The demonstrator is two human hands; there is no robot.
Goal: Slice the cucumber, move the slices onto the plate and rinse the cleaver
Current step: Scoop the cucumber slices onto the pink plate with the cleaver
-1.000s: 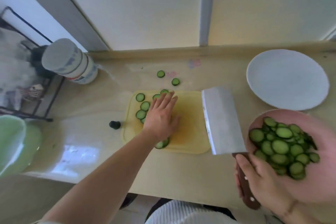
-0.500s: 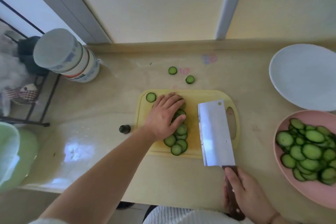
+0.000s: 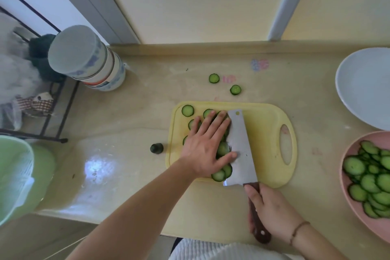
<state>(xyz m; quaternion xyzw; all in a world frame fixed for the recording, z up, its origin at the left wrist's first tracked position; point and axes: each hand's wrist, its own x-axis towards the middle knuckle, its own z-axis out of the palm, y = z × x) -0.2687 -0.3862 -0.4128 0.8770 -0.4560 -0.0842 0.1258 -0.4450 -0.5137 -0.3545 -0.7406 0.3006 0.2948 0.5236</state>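
your left hand [image 3: 205, 145] lies open on wet, slippery slices [image 3: 221, 172]; right hand [image 3: 272, 211] grips the cleaver [image 3: 240, 148] handle. scoop underneath.

Single head-worn wide-angle view, looking steeply down and forward over a beige counter [image 3: 130, 167], close enough that both forearms enter from the bottom edge. Yellow cutting board [image 3: 263, 133] sits centre frame; wall fills the top third. Strong barrel distortion bends the edges: pink plate [image 3: 346, 188] cropped at right, green basket [image 3: 14, 177] at left. No second view
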